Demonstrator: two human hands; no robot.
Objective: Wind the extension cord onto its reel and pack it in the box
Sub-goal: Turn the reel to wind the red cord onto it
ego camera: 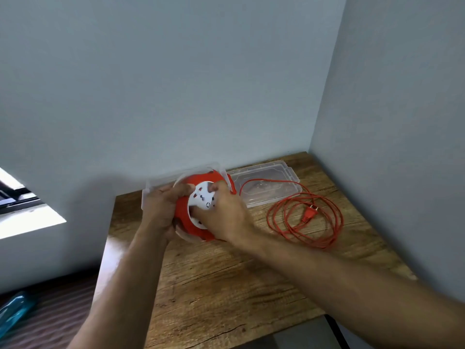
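Both hands are wrapped around the red cord reel (201, 210), which is held up off the tabletop (226, 285) near its far left corner. The left hand (161, 210) cups the reel's left rim, fingers curled around the edge and thumb on the front. The right hand (224, 215) grips the white round socket hub (202, 199) in the middle, with fingertips pressed on the hub's face. So both are clenched on the reel, neither loose.

The reel is smooth glossy plastic, a round disc shape, red outside with a white centre showing dark socket holes. Right behind it sits the clear plastic box (181, 175), against the wall. Its clear lid (266, 185) lies flat beside it to the right, rectangular with rounded corners.

The orange cord (302, 217) is mostly unwound, lying in loose loops on the tabletop near the right edge, with one strand crossing over the lid. Its orange plug (310, 214) rests inside the loops. The tabletop is rough-grained brown wood.
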